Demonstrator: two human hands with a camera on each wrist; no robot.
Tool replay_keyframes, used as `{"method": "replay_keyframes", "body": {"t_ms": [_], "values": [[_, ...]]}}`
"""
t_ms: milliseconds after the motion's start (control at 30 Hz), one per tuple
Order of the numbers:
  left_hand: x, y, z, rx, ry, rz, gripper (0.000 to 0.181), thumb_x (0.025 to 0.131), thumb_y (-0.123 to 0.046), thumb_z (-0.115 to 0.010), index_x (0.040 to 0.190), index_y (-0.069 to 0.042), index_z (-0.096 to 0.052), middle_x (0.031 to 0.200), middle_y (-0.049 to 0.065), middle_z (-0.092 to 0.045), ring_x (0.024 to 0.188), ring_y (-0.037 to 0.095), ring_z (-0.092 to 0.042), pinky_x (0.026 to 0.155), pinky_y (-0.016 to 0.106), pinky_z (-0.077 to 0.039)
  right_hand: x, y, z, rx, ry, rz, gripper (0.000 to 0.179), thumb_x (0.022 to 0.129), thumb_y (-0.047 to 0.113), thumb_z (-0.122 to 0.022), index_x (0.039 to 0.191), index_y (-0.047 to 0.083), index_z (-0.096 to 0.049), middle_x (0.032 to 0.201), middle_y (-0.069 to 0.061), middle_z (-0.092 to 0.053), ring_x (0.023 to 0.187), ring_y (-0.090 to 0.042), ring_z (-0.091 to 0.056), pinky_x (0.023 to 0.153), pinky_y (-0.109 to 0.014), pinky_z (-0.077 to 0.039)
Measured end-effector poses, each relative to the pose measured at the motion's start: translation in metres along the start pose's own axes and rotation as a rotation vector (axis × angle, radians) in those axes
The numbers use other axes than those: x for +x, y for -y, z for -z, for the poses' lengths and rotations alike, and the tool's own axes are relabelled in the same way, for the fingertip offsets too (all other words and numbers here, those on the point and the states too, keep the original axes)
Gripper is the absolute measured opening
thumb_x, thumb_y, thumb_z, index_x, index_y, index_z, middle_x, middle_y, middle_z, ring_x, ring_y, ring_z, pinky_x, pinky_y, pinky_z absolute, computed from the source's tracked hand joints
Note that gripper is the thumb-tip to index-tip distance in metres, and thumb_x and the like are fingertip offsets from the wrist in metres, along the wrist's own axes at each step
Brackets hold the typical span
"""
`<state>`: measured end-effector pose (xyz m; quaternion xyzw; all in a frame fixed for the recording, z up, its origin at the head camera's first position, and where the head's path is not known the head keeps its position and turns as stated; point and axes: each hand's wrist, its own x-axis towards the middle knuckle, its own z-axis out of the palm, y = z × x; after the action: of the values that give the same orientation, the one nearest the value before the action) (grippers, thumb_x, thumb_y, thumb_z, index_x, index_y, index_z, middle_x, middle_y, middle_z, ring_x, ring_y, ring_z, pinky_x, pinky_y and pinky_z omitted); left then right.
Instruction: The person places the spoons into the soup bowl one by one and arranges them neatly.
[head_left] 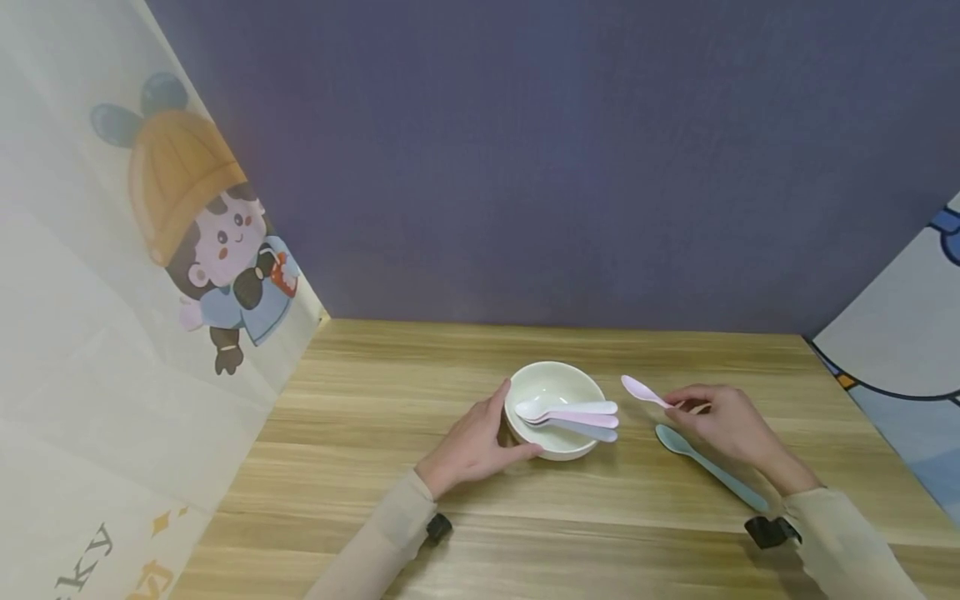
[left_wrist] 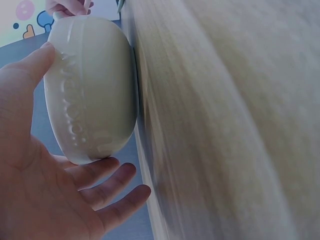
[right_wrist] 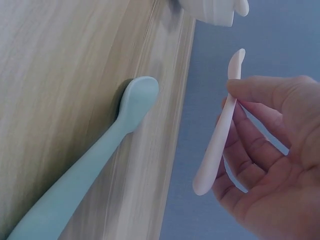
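A cream bowl [head_left: 564, 454] stands on the wooden table, with three spoons [head_left: 576, 415] lying in it, white, pink and grey-lilac, their handles over its right rim. My left hand [head_left: 472, 442] holds the bowl's left side, thumb at the near side and fingers at the far side. Raised letters mark the bowl's wall [left_wrist: 95, 90]. To the right of the bowl, a pale pink spoon [head_left: 642, 389] is pinched between the thumb and fingers of my right hand [head_left: 723, 421], above the table. Beneath that hand a blue-green spoon [right_wrist: 95, 155] lies on the table.
Behind the wooden table [head_left: 360, 400] rises a dark blue panel [head_left: 555, 167]. A pale wall with a cartoon figure [head_left: 225, 242] borders the left, and another printed panel [head_left: 892, 333] the right. Each wrist carries a black strap device [head_left: 770, 532].
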<state>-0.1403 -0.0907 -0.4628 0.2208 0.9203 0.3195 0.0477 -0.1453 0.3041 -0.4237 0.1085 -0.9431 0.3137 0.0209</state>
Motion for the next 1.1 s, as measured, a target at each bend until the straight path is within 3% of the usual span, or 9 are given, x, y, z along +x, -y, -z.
{"method": "replay_keyframes", "body": {"t_ms": [267,700,1100], "values": [[0.001,0.0,-0.001,-0.005,0.002,-0.003,0.12,0.09,-0.074,-0.071,0.171,-0.006,-0.015,0.163,0.017,-0.049,0.147,0.031,-0.052,0.122,0.047,-0.046,0.004,0.004,-0.001,0.012,0.004,0.007,0.02,0.097,0.02,-0.08,0.112,0.007,-0.083,0.095,-0.004,-0.08,0.079,-0.007,-0.07,0.066,-0.022,-0.058],[0.0,0.0,-0.001,0.0,-0.003,0.005,0.12,0.09,-0.075,-0.07,0.171,-0.006,-0.016,0.164,0.019,-0.048,0.147,0.034,-0.052,0.122,0.05,-0.047,0.012,0.015,-0.002,-0.006,0.013,0.008,0.019,0.097,0.021,-0.08,0.112,0.009,-0.083,0.097,-0.005,-0.08,0.083,-0.017,-0.072,0.067,-0.023,-0.058],[-0.001,-0.001,0.001,-0.011,0.001,0.01,0.12,0.09,-0.075,-0.071,0.171,-0.006,-0.016,0.164,0.02,-0.048,0.147,0.034,-0.052,0.122,0.05,-0.046,0.02,0.026,-0.002,-0.015,0.038,0.039,0.019,0.097,0.018,-0.079,0.113,0.009,-0.084,0.099,-0.006,-0.081,0.085,-0.018,-0.073,0.069,-0.024,-0.058]]}}
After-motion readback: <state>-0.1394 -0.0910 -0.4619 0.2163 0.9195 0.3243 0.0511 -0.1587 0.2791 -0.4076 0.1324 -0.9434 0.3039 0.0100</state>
